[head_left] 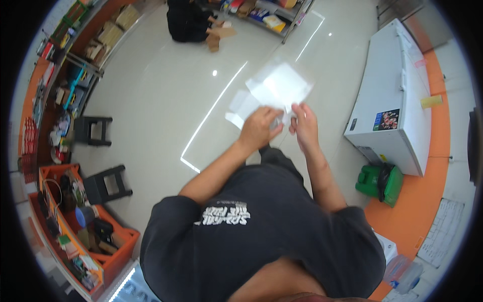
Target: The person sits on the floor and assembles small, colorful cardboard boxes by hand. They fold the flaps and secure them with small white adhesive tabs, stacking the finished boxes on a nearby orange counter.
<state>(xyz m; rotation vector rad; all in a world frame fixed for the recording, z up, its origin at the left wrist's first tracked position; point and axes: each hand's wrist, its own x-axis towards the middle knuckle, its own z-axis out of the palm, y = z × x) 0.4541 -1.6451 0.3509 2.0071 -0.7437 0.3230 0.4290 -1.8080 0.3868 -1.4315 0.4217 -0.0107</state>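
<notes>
1. In the head view, we hold a clear plastic bag out in front of our chest, above the pale glossy floor.
2. Our left hand curls its fingers closed on the bag's lower edge; our right hand pinches the same edge just beside it, fingers pressed together.
3. We judge the bag very light, limp and slippery: it sags and crumples, so we grip it at the edge with both hands rather than mid-sheet.
4. Thin film likely tears if pulled hard.
5. A white chest freezer stands to our right, two black stools to our left.
</notes>
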